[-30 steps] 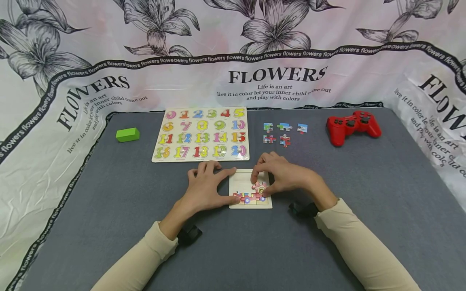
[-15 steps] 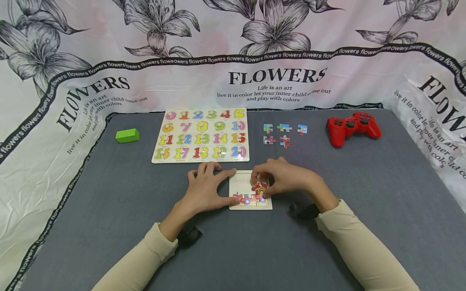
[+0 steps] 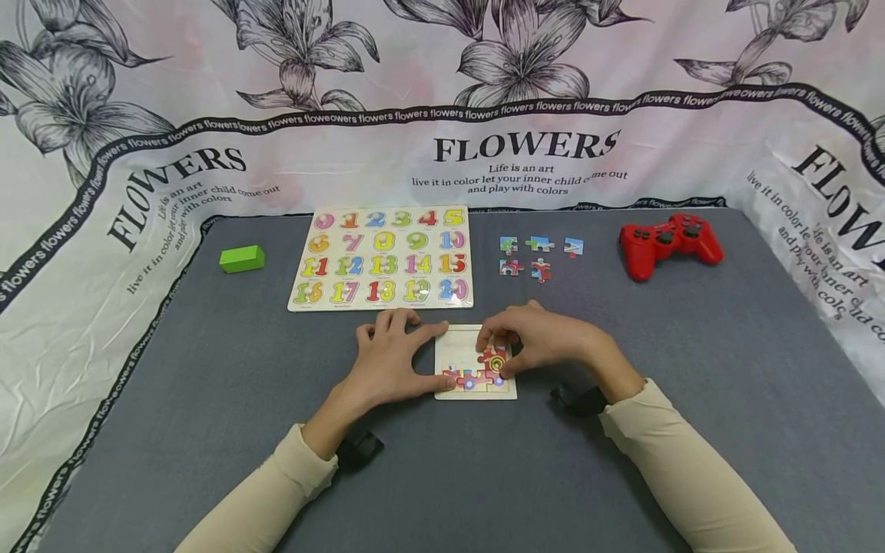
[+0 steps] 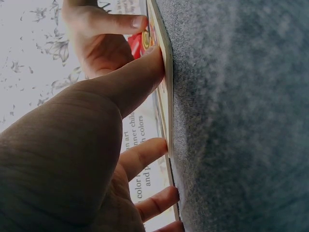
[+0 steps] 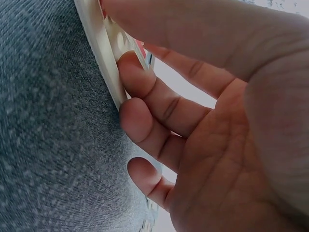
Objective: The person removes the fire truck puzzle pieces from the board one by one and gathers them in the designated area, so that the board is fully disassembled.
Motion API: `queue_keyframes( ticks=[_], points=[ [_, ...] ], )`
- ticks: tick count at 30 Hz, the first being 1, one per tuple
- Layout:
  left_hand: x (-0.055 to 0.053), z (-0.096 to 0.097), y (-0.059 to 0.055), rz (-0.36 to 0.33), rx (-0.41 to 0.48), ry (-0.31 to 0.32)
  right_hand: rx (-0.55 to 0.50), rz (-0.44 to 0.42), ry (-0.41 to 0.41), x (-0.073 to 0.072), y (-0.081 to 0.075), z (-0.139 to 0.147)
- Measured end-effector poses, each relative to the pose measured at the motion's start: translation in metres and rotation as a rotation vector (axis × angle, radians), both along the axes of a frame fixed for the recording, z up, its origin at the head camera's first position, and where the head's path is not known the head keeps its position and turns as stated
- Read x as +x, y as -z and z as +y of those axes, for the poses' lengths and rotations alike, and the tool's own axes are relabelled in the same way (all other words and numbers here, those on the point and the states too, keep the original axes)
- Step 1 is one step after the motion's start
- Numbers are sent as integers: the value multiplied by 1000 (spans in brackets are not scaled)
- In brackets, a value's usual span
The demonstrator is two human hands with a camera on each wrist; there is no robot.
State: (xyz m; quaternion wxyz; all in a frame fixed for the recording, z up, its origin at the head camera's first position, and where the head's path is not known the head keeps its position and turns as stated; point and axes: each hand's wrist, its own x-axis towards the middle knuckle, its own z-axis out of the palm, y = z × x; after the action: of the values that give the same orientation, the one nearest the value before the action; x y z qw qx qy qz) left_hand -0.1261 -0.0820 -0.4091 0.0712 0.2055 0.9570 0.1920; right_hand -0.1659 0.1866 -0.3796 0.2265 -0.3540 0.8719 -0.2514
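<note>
head view: the right hand (image 3: 538, 336) pinches a red puzzle piece (image 3: 494, 361) at the right side of a wooden tray (image 3: 459, 342) on the table (image 3: 442, 476). the left hand (image 3: 389, 358), fingers spread wide, touches the tray's left edge.

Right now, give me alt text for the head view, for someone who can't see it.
At a small wooden puzzle tray on a gray table, the left hand touches its left side and the right hand pinches a red piece. Beyond lie a number board, five loose pieces, a red game controller and a green block.
</note>
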Motion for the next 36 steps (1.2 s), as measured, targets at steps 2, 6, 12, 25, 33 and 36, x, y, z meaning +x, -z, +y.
queue_keyframes(
  ticks=[2,6,12,25,33,36],
  points=[
    [0,0,0,1,1,0,-5,-2,-1,0,0,0],
    [0,0,1,3,0,2,-25,-2,-4,0,0,1],
    [0,0,0,6,3,2,-69,-33,-8,-2,1,3],
    [1,0,0,0,-4,-7,-142,-36,94,-9,-5,22],
    [1,0,1,-7,5,-9,-154,44,231,-20,-6,44],
    [1,0,0,-6,8,-9,-151,66,276,-23,-7,54]
  ],
)
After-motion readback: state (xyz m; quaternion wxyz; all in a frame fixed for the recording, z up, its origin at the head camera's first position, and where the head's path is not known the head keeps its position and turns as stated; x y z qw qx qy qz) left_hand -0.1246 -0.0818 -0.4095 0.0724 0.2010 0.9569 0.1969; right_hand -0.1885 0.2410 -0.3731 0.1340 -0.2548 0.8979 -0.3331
